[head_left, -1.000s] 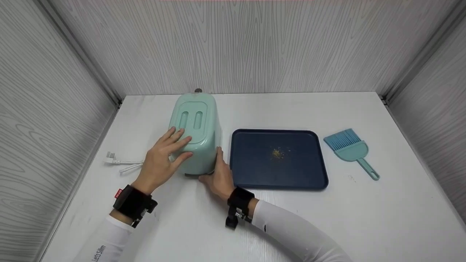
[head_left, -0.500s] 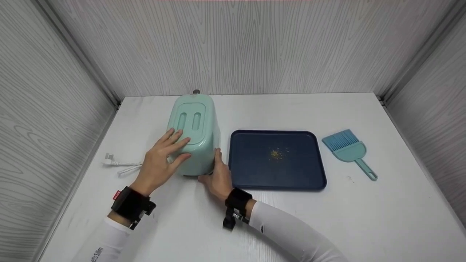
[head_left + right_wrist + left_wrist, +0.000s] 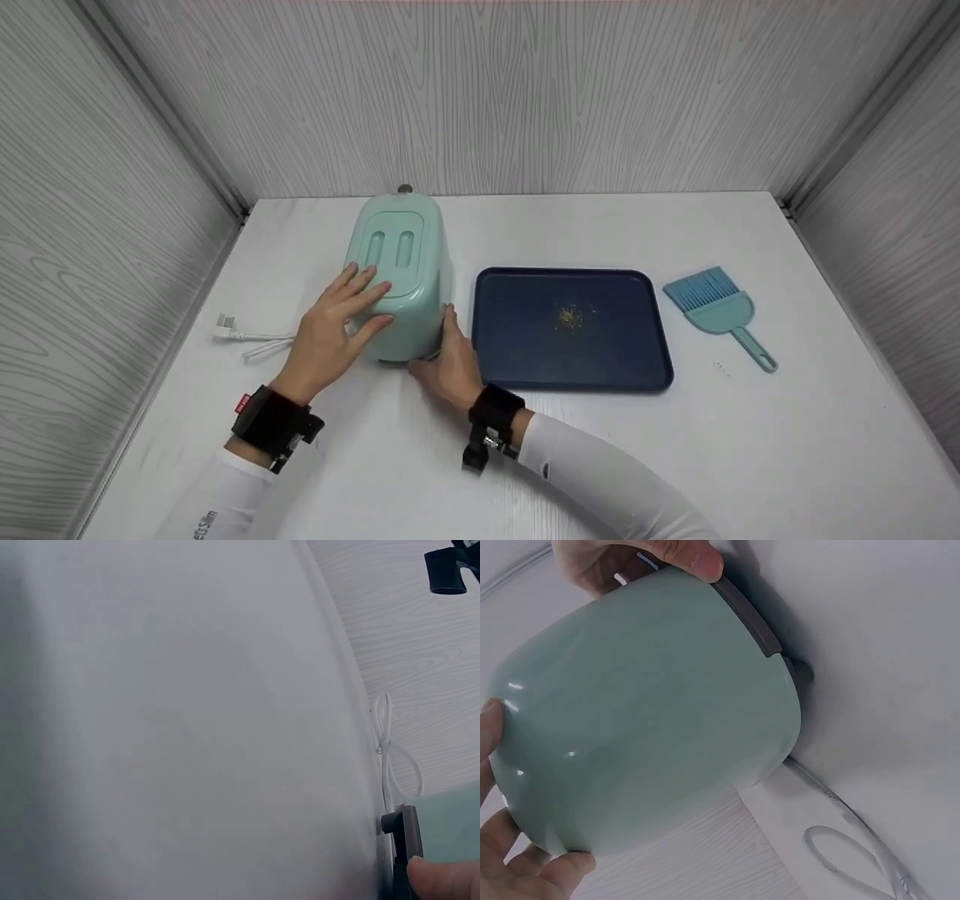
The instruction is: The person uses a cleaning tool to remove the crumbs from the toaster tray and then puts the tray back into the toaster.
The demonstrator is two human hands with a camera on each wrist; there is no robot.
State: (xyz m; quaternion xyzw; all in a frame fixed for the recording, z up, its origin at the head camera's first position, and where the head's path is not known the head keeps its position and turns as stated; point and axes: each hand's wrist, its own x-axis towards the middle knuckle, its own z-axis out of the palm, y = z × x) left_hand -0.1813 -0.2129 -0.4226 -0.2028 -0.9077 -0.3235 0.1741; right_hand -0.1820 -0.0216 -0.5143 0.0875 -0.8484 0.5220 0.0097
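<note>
A mint-green toaster (image 3: pixel 409 319) stands left of centre on the table, one narrow end facing me; its top has two long slots. My left hand (image 3: pixel 326 341) rests on the near left of its top, fingers spread and fairly straight, thumb near the front corner. My right hand (image 3: pixel 454 367) grips the lower right corner at the near end. In the left wrist view, the right thumb (image 3: pixel 705 562) lies at the edge of the dark base (image 3: pixel 750 619). The right fingers are partly hidden behind the toaster.
Right of the toaster lies a dark blue tray (image 3: pixel 510 367) with yellowish crumbs (image 3: pixel 570 316) on it. A teal brush and dustpan set (image 3: pixel 724 307) lies at the right. A white cord with a plug (image 3: pixel 238 331) lies at the left. Patterned panels surround the white table (image 3: pixel 600 465).
The hands and toaster keep nearly the same positions. Only a slight shift of the whole head view shows.
</note>
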